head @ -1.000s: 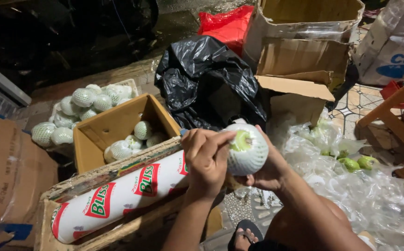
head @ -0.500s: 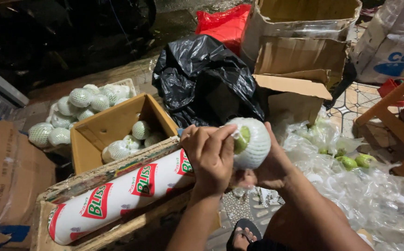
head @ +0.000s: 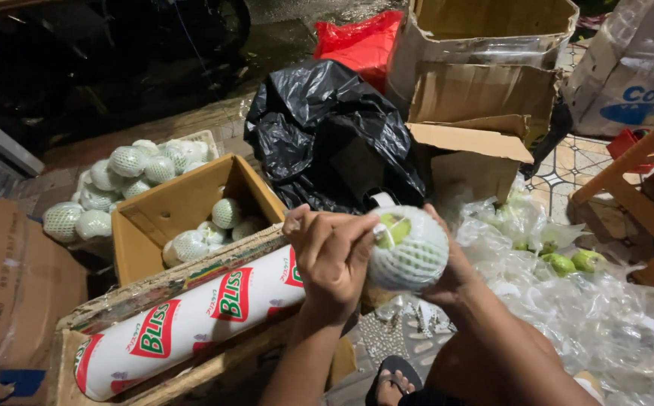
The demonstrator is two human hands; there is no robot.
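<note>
Both my hands hold one green fruit (head: pixel 394 228) that sits in a white foam net sleeve (head: pixel 411 254). My left hand (head: pixel 334 256) pinches the sleeve's open edge at the top left. My right hand (head: pixel 455 274) cups the wrapped fruit from behind and below. Below my left arm lies a long white roll with red and green labels (head: pixel 191 319) in a worn cardboard tray (head: pixel 184 272). An open cardboard box (head: pixel 184 207) to the left holds a few wrapped fruits (head: pixel 225 213).
More wrapped fruits (head: pixel 127 162) are piled behind that box. A black plastic bag (head: pixel 327 131), a red bag (head: pixel 361 41) and stacked cardboard boxes (head: pixel 477 90) stand ahead. Clear plastic bags with bare green fruits (head: pixel 567 262) lie right, by an orange wooden frame (head: pixel 628 162). My sandalled foot (head: pixel 391 380) shows below.
My left hand's fingers have shifted along the sleeve's edge, and the wrapped fruit has turned slightly between my hands. Nothing else has moved.
</note>
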